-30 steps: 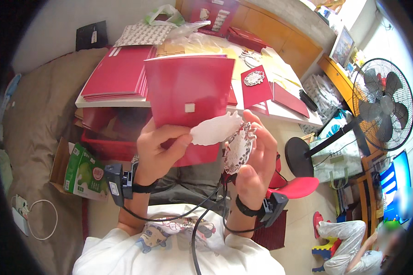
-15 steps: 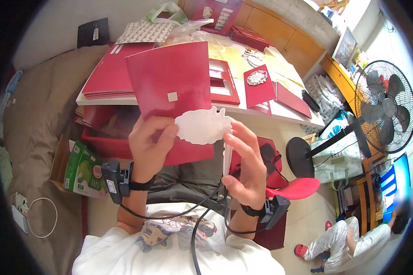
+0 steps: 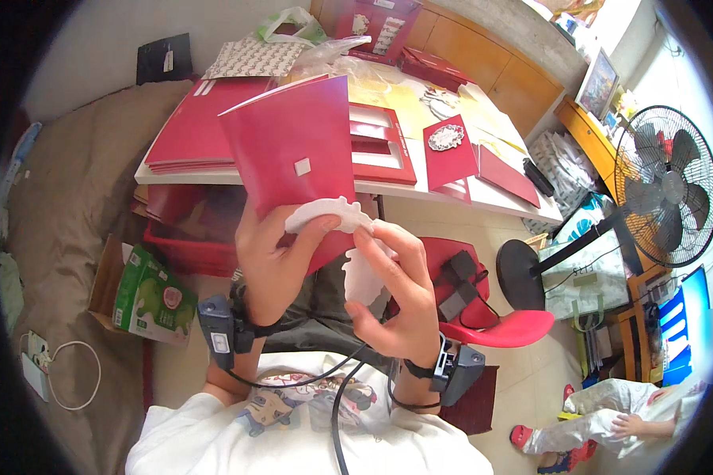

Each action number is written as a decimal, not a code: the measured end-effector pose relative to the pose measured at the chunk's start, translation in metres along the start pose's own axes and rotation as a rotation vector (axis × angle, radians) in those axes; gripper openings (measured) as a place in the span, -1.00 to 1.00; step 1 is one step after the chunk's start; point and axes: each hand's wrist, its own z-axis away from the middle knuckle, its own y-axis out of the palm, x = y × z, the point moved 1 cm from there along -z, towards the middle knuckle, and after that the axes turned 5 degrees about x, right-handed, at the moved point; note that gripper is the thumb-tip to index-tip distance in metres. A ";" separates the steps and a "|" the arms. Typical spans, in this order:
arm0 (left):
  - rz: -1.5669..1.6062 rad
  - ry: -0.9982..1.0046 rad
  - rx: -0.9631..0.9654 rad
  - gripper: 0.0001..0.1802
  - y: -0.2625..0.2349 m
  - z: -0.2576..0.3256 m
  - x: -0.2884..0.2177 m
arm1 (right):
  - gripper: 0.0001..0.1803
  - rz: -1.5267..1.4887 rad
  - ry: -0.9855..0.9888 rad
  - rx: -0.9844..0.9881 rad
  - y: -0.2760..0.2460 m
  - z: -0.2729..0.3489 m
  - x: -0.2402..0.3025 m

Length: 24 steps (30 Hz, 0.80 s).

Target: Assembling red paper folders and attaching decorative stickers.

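My left hand (image 3: 273,265) holds up a dark red folded card (image 3: 293,154) with a small white square on its face, and its thumb also pinches a white scalloped cut-out (image 3: 325,212). My right hand (image 3: 396,297) pinches the edge of that cut-out and a second white piece (image 3: 362,279) hanging below it. Both hands are raised in front of my chest, above my lap. Black bands with cables sit on both wrists.
A white table (image 3: 483,198) carries stacks of red cards (image 3: 190,138), red frames (image 3: 380,146) and a card with an oval ornament (image 3: 448,146). A green carton (image 3: 154,294) lies on the floor at left, a red stool (image 3: 503,324) and a standing fan (image 3: 669,198) at right. A person's legs (image 3: 610,427) show at lower right.
The red card has tilted and shifted right. The white cut-out has been turned edge-on, and my right hand now peels a second white piece down from it.
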 end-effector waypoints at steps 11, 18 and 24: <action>-0.089 -0.152 -0.155 -0.70 -0.016 -0.002 0.008 | -0.28 -0.410 0.244 -0.286 -0.023 -0.021 -0.053; -0.034 -0.134 -0.212 -0.66 -0.016 0.001 0.010 | -0.46 -0.915 0.561 -0.265 -0.010 -0.104 -0.121; -0.018 -0.130 -0.205 -0.66 -0.020 0.004 0.015 | -0.60 -0.854 0.853 -0.018 -0.009 -0.139 -0.147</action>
